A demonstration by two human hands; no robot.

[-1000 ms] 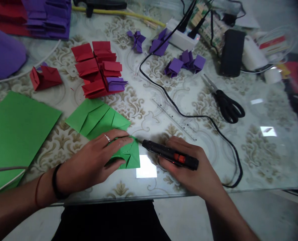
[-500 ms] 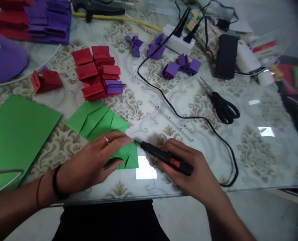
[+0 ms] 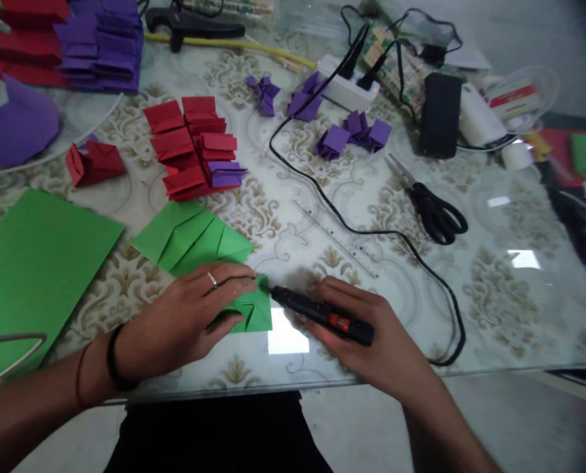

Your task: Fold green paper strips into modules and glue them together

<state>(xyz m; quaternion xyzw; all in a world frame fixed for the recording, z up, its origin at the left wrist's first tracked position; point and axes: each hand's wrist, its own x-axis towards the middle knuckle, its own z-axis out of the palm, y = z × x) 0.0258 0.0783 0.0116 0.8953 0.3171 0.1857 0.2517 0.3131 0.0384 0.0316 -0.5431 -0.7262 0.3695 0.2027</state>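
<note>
Two hands are at work over a patterned, glass-topped worktop [image 3: 500, 341]; clock directions are given from the small folded green piece [image 3: 262, 315] between them, near the front edge. The piece is covered in part, from 9 o'clock, by the left hand [image 3: 194, 318], palm down and half open, with thumb and fingers spread across it; it is pressed rather than gripped, apparently so that it lies flat and does not slide. The right hand, [image 3: 362, 322] at 3 o'clock, is closed around a black pen-shaped tool [image 3: 317, 312], perhaps a glue gun. The tool is held low and slanted, seemingly so that its tip can be guided precisely at the piece's right edge; whether the two touch cannot be told.

A second folded green piece [image 3: 189, 230] is set at 10 o'clock, beside the left hand, presumably within easy reach. A large green sheet [image 3: 46, 269] is laid at 9 o'clock, a red folded block [image 3: 172, 141] at 11. Scissors [image 3: 435, 213] are left at 2 o'clock, probably clear of the handwork.
</note>
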